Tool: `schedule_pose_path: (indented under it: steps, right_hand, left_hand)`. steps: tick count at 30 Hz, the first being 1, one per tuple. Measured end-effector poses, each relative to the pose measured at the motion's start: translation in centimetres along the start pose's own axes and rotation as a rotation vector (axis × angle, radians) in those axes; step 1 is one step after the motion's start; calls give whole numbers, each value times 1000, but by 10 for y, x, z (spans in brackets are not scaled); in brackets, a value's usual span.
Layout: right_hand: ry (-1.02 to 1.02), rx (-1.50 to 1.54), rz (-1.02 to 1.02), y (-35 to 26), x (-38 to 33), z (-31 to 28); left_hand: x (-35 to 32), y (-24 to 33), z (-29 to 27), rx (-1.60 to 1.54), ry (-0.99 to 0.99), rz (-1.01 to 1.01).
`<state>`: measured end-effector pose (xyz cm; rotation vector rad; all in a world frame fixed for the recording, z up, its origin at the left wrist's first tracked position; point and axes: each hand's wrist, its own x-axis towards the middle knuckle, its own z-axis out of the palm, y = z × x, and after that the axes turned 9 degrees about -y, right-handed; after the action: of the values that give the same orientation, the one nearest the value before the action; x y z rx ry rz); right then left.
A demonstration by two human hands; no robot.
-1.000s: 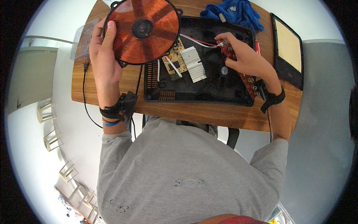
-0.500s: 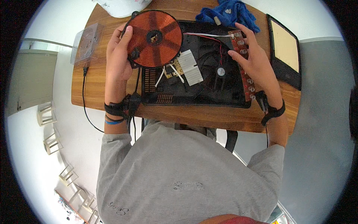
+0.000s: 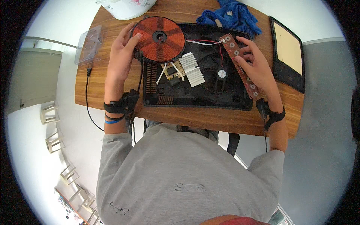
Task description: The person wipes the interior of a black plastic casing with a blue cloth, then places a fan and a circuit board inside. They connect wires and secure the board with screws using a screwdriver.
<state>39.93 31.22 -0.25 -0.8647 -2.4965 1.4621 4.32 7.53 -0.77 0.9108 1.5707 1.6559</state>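
White dish at table's far edge: cut off by frame top. Blue cloth: top cut too. Copper coil hides casing corner beneath. Right hand covers middle of button strip. Board parts too small to identify.

Wooden counter is carrying everything. Black open appliance housing is lying in the middle, near the front edge. Blue cloth is sitting at the back edge, just behind the housing. Black panel with a pale rectangular face is lying at the right end. Clear plastic case is resting at the left end, overhanging the edge. White object is sitting at the back left, cut off by the frame.
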Motion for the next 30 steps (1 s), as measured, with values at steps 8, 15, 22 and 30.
schedule_pose_path:
  steps: [8, 15, 22, 30]
  right_hand:
    - [-37, -165, -127, 6, -23, -1]
    - [-83, -200, -77, -1, -46, -2]
    - [-155, -187, -38, -8, -43, -8]
    - [-252, -361, -183, -12, -54, -10]
  left_hand:
    - [-16, 6, -1, 466, -77, 57]
    - [-49, 47, 23, 1099, -267, 494]
    - [-64, 26, 71, 1310, -927, 451]
    - [-59, 18, 73, 1395, -855, 455]
